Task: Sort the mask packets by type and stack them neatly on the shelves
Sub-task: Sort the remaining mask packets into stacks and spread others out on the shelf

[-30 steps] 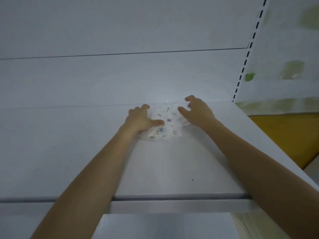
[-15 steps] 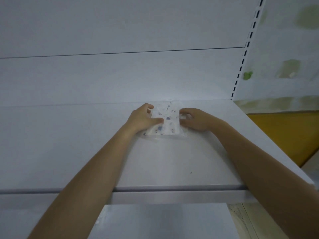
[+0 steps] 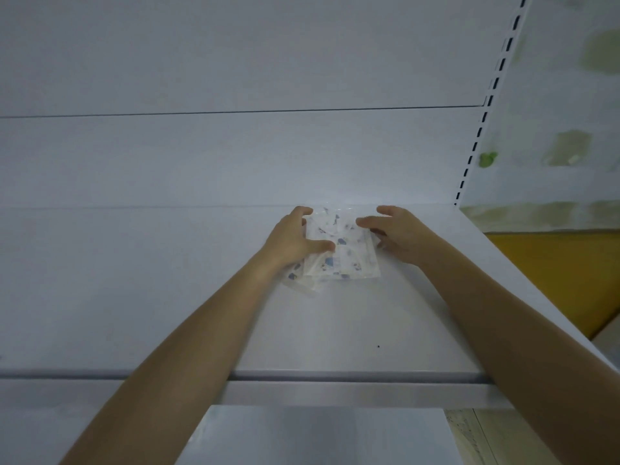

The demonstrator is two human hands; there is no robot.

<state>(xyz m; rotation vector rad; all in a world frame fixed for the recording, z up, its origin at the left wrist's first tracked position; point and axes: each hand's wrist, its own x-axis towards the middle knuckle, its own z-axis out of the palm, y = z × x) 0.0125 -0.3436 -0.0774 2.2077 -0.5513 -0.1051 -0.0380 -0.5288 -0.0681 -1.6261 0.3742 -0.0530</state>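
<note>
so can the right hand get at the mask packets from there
Probably yes: the right hand sits beside the mask packets on the shelf, nothing between them; the left hand holds their left side.

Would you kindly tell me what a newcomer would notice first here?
A stack of printed mask packets lies near the back of the white shelf, right of centre. The left hand holds its left edge, thumb on top; the right hand is open beside its right edge.
</note>
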